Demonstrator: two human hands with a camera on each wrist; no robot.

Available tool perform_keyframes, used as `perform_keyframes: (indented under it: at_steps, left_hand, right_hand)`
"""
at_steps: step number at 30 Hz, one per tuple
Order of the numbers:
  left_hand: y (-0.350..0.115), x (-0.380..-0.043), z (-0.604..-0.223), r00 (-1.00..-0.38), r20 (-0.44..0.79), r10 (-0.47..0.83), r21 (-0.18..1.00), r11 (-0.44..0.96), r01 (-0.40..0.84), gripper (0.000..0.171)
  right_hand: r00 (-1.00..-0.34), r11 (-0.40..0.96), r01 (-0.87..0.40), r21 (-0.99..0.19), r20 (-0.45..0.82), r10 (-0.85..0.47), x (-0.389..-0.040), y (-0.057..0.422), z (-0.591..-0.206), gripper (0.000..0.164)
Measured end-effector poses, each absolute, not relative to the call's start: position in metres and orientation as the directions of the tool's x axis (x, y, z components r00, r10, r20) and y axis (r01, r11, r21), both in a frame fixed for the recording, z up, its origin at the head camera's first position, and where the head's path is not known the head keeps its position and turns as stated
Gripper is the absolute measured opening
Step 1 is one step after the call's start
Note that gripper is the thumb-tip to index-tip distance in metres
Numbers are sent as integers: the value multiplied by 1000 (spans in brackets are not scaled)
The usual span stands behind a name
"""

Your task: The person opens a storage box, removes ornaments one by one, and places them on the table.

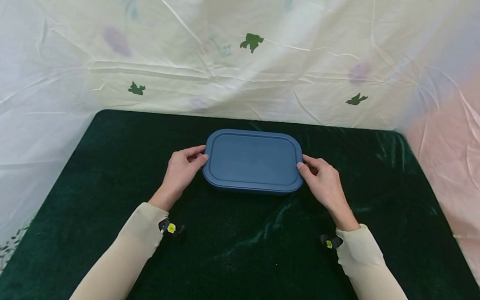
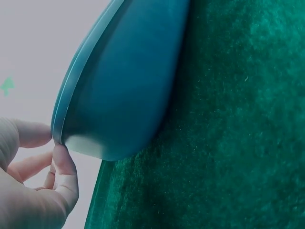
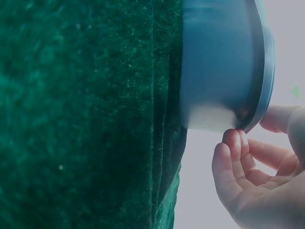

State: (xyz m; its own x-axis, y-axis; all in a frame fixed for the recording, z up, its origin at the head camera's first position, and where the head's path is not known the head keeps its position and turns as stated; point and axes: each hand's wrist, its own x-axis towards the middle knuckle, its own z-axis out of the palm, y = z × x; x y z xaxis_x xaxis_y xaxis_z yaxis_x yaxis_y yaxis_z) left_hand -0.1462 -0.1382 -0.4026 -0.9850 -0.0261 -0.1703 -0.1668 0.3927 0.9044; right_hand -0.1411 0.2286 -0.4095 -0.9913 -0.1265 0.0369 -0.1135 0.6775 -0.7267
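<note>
A blue rectangular container with rounded corners and a fitted lid [image 1: 254,158] lies near the far side of the table, long side toward me. My left hand [image 1: 182,169] pinches the lid's left rim, thumb on top and fingers at its underside. At the opposite short end my right hand [image 1: 323,181] pinches the rim the same way. The left wrist view shows the container's side wall [image 2: 124,81] below the lid edge, on the green cloth. From the right wrist, the fingertips [image 3: 232,138] press right under the lid rim. The inside of the container is hidden by the lid.
Dark green velvety cloth [image 1: 252,267] covers the table, with a crease running in front of the container. Behind the table's far edge hangs a pale curtain [image 1: 214,36] with green leaf shapes. A pinkish curtain [image 1: 469,152] hangs along the right side.
</note>
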Motion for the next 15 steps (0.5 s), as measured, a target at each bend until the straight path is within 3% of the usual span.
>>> perform_keyframes:
  at_steps: [15]
  left_hand:
    - [-138,-147,-401,-981,-190,-27,911,369,-187,44]
  right_hand:
    - [-991,680,-128,-722,72,-110,-139,227,-407,52]
